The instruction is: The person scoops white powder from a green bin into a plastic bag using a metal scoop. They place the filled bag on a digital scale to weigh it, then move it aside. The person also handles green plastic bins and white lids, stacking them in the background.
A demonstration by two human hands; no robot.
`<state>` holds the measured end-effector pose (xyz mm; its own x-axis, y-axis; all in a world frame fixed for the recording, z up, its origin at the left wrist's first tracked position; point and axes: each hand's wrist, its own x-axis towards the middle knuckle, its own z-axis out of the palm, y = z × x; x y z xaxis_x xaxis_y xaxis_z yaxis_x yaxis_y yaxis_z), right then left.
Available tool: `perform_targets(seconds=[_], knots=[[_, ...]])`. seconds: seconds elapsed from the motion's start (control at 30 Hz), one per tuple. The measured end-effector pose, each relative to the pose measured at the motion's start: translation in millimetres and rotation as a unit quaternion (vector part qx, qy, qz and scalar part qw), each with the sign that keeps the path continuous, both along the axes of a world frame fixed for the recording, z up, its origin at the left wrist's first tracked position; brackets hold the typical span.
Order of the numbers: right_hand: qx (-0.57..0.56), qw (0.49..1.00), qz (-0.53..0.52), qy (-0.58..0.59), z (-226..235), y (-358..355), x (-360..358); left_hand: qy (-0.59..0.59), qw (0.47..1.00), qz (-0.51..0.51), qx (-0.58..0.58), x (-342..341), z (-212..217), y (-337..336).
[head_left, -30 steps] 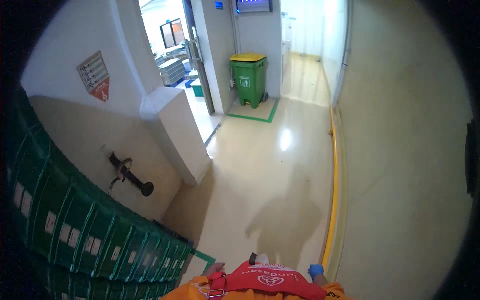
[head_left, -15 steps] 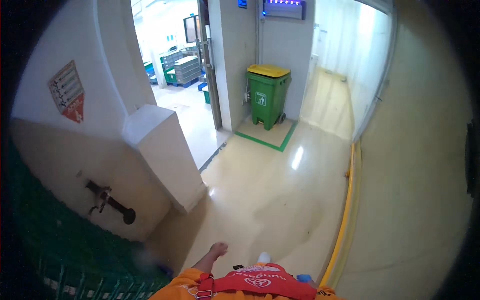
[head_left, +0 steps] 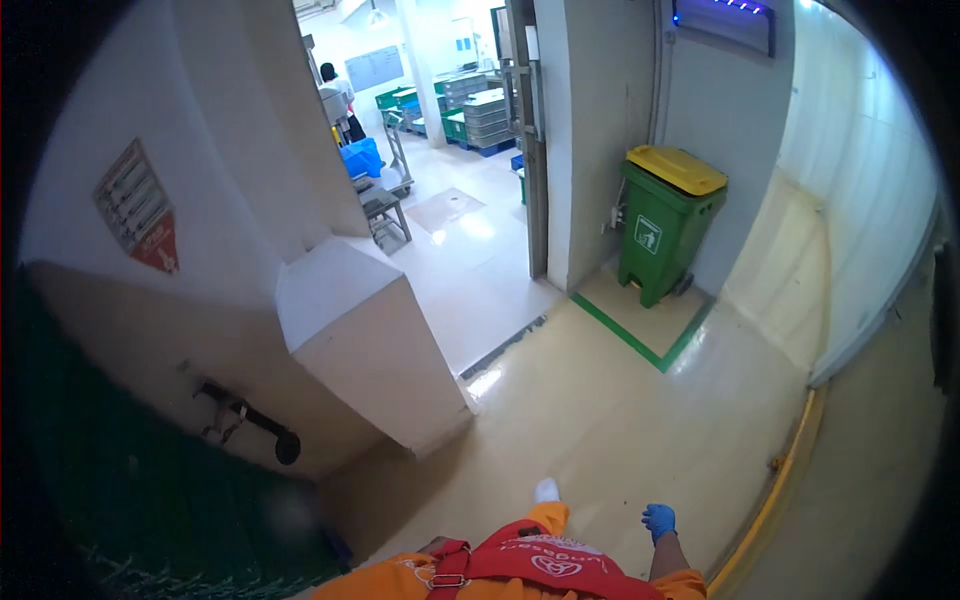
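Nearest, at the lower edge: the person's orange long-sleeved clothing [head_left: 385,580] w/ a bright red fabric harness [head_left: 560,568] across the torso; one white-shod foot [head_left: 546,490] shows beyond it on the glossy cream floor [head_left: 570,420]. The R hand [head_left: 659,520], in a thin blue glove, hangs over the floor R of that foot, fingers loosely bent, nothing seen in them, touching nothing visible. L hand: mostly hidden behind the harness; only a small patch of skin shows, so can't tell how its fingers stand or if they hold anything.

Key relation: the long yellow edge strip [head_left: 748,548] runs along the floor's R edge, to the R of the gloved fingers & apart from them. Its long axis slants from the lower edge up & away to the R. The R hand is clearly nearer; the L is across the body.

L side: a dark green mass, prob. stacked plastic crates [head_left: 110,450]; past it a black pipe fitting [head_left: 250,418] on the wall, then a squat off-white block [head_left: 370,340] by the doorway.

Farther: a green wheeled plastic bin w/ yellow lid [head_left: 665,235], inside a green tape outline [head_left: 625,335] at the floor's far R corner. Thru the doorway: stacked grey crates [head_left: 487,122] & a co-worker [head_left: 342,100], far off.
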<state>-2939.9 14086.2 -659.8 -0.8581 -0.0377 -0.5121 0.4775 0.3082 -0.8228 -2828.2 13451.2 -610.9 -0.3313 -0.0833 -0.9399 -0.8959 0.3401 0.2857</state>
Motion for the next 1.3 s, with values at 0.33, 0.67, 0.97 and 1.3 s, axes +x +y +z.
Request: perform_targets(seconds=[0.33,0.67,0.97,1.3], knots=[[0.501,0.682,0.521,-0.108,44.9,-41.8,-203.6,0.258,0.965,-0.029,-0.029,-445.4,97.4,29.6],[0.020,0.957,-0.017,-0.288,20.8,-131.1,-611.7,0.250,0.960,0.024,-0.120,-615.5,40.5,-54.2],[0.031,0.954,0.201,-0.221,74.6,-312.0,-1030.2,0.122,0.948,-0.269,-0.123,-661.1,-30.9,-148.2],[0.091,0.859,0.457,-0.213,-8.6,-486.0,-1238.2,0.195,0.927,-0.214,-0.239,-937.6,-2.6,-291.6]])
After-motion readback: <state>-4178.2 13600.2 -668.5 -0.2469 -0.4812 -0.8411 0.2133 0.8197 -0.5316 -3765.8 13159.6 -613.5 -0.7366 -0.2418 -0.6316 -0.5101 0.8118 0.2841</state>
